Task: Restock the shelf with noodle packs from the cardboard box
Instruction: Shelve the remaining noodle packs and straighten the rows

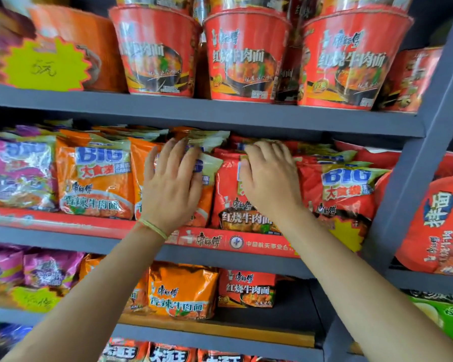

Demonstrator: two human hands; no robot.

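Observation:
Both hands are up at the middle shelf (220, 118) of a grey rack. My left hand (171, 184) lies flat, fingers spread, against an orange noodle pack (141, 165) standing in the row. My right hand (270, 178) presses on the top of a red noodle pack (236, 210) beside it, fingers curled over its upper edge. More orange packs (94, 176) stand to the left and red packs (343, 189) to the right. The cardboard box is not in view.
Red noodle cups (246, 56) fill the shelf above. The shelf below holds purple, orange and red packs (183, 291), with a bare stretch of board (285, 317) at its right. A grey upright post (416, 178) bounds the rack on the right, with more packs beyond it.

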